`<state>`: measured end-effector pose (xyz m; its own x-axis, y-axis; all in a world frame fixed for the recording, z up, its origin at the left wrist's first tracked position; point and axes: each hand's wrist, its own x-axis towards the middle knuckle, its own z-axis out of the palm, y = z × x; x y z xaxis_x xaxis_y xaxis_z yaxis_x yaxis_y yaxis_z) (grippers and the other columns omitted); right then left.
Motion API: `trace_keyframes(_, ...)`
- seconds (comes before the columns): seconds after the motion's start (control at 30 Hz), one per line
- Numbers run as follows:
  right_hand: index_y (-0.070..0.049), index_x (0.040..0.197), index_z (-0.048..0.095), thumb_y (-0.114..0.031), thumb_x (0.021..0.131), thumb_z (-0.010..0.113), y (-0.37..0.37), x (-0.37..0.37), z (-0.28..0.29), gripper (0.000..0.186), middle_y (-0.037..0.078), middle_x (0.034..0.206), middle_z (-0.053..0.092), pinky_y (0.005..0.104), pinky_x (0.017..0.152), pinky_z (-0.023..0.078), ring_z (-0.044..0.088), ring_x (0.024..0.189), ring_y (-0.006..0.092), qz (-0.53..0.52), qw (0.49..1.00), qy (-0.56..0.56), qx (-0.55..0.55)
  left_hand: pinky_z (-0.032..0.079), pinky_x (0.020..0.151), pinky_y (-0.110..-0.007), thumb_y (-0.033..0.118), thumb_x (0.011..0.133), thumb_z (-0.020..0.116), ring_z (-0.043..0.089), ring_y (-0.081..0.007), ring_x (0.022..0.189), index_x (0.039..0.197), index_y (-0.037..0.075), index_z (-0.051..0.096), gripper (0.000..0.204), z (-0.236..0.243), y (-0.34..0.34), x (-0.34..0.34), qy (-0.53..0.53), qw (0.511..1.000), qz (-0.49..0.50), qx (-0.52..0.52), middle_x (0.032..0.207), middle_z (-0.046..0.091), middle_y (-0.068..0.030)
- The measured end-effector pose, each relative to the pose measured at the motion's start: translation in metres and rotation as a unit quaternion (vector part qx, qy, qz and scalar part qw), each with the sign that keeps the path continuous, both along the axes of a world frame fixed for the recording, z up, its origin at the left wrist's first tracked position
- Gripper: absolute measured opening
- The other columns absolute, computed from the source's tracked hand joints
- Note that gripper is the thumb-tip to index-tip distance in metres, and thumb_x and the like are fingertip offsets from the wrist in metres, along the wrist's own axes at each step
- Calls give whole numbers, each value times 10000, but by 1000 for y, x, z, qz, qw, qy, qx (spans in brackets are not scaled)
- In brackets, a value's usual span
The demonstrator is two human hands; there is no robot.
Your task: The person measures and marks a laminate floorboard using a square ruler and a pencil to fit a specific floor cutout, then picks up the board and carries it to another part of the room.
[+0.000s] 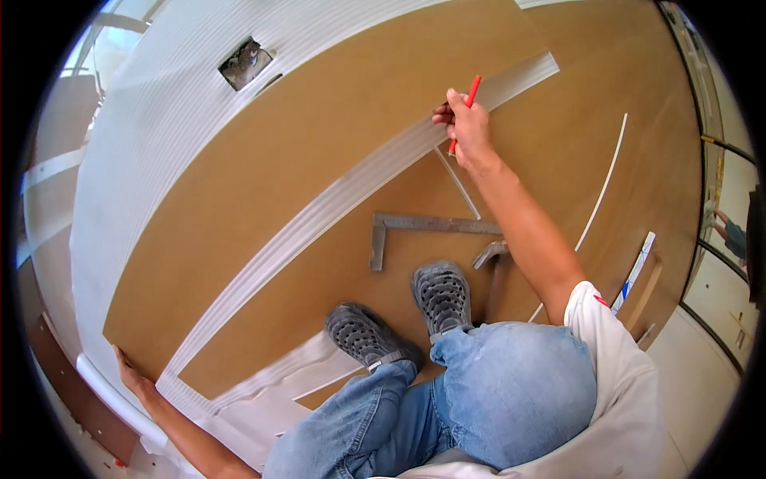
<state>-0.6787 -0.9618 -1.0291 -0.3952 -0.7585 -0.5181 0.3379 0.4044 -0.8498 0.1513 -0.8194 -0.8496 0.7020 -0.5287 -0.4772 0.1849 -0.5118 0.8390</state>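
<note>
Right hand [469,128] closed round a red pencil [474,89], left hand [132,374] at a board's corner

Grip: the right fingers are curled firmly about the pencil, its sharpened end towards the person and its other end rising past the thumb. The pencil is held over the ribbed white band; contact with it cannot be confirmed. The left hand lies along the edge of the upper brown board [335,144], at its lower left corner; whether it pinches the board cannot be told.

Nearest are the person's blue jeans [511,391] and grey clogs [443,291], which stand on the lower brown board [279,343]. Just beyond the right clog, a hammer [490,254] lies partly hidden by the right forearm. A metal square [378,241] rests past the clogs, with a narrow white strip [456,182] running up from near its long arm.

The ribbed white band [319,209] crosses diagonally beside the upper board. Farther out is a ribbed white sheet [171,132] with a rough rectangular hole [245,63].
</note>
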Motion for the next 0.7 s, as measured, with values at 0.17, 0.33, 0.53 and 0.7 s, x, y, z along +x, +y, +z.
trace_keyframes(0.17,-45,998,583,-263,1061,574,-5,5,-1,227,80,842,688,252,493,350,679,706,148,-2,1000,-13,4,415,1132,-354,425,1053,578,549,-225,1336,1469,28,548,577,16,-18,27,-66,997,-36,32,1482,575,-63)
trace_keyframes(0.33,-29,1016,600,-244,1064,569,-1,0,0,223,94,842,696,278,507,390,684,696,161,-7,1000,11,0,386,1155,-368,445,1055,560,519,-235,1368,1487,20,526,607,6,-27,20,-58,995,-54,54,1517,540,-83)
trace_keyframes(0.53,-23,937,625,-229,1061,578,-2,10,-3,245,75,771,663,349,649,567,659,650,181,-44,999,-17,-21,326,1189,-408,483,1059,492,438,-269,1417,1540,42,461,653,4,6,34,-49,994,-86,51,1572,465,-112)
trace_keyframes(0.7,-16,948,587,-253,1067,566,5,3,2,267,79,760,652,324,611,540,644,632,168,-42,999,2,-7,354,1163,-383,466,1069,497,470,-243,1390,1519,64,493,603,-10,16,11,-10,999,-16,40,1550,495,-79)
